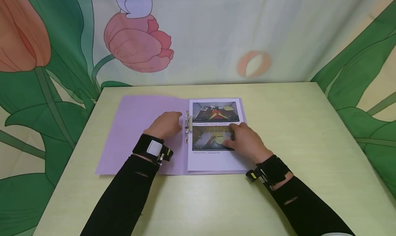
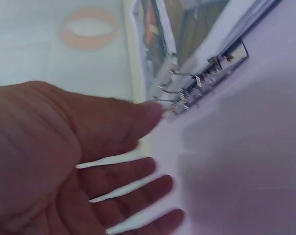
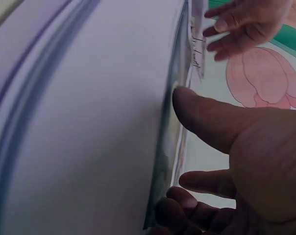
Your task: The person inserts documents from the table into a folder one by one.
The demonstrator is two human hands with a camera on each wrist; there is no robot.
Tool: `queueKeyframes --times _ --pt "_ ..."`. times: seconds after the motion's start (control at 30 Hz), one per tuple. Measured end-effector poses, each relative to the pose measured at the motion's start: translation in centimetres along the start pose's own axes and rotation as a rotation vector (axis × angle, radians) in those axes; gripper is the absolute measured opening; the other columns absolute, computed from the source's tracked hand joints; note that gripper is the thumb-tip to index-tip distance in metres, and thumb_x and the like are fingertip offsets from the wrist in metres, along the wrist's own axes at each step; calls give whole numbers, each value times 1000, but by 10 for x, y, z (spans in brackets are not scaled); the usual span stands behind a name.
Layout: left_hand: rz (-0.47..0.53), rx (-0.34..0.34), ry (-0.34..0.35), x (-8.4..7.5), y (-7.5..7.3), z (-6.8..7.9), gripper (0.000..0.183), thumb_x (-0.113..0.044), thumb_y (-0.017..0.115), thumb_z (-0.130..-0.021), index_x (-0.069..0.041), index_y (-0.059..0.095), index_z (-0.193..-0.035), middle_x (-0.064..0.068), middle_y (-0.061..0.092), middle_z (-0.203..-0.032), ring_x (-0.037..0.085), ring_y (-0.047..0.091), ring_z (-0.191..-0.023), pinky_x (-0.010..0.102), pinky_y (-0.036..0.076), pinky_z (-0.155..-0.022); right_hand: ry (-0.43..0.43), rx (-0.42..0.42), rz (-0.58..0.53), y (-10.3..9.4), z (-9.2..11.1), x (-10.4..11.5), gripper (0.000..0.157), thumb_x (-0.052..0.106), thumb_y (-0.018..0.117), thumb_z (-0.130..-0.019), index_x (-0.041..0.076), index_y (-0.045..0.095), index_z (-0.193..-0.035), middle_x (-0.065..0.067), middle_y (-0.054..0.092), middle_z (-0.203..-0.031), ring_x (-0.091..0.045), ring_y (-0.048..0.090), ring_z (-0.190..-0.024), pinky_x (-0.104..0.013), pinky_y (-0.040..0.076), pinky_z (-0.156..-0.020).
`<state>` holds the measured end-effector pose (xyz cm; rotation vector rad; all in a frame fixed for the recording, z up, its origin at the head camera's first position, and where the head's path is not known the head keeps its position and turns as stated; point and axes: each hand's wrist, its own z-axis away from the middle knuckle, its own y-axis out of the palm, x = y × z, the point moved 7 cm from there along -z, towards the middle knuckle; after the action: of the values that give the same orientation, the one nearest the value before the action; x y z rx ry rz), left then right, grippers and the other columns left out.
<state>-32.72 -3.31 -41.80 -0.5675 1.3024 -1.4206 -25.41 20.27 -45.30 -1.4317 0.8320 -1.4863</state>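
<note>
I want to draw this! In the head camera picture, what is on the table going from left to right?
Purple cover → left hand → metal rings → printed page → right hand, resting on the page → bare table.

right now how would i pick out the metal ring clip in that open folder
Start at the pale green table, where a lilac folder lies open. Down its middle fold, between the bare left cover and the printed page on the right, runs the metal ring clip. It is the only shiny silver piece there, just beyond the left hand fingertips.
</note>
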Motion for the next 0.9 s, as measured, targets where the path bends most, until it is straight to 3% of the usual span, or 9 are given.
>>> queueKeyframes --times 0.17,0.5,0.73,0.9 --pt "17 -37 5 4 5 -20 50 -6 51 -91 0 46 -141 18 53 -139 30 47 -128 46 37 -109 -22 36 20 11 -2 2 73 46 75 -79 5 52 -134 -18 57 -112 -29 53 -90 -46 49 -76" --pt "94 -68 51 5 5 -40 48 -13 44 -98 2 40 -143 23 49 -141 34 40 -133 47 34 -111 -56 48 10 11 -1 6 75 46 75 -79 6 51 -137 -17 56 -109 -27 52 -91 -44 48 -74" --pt "118 -77 84 3 7 -43 39 -15 44 -99 -1 52 -135 18 59 -131 32 49 -124 46 41 -105 -49 58 15 12 -4 5 78 50 75 -78 8 50 -138 -16 55 -109 -27 51 -90 -43 48 -73" --pt "183 -86 81 4 7 -48 46 -17 42 -101 1 41 -143 20 52 -140 33 43 -131 47 35 -110 -33 57 21 10 -5 1 78 49 76 -77 7 50 -138 -16 55 -106 -27 51 -87 -42 48 -73"
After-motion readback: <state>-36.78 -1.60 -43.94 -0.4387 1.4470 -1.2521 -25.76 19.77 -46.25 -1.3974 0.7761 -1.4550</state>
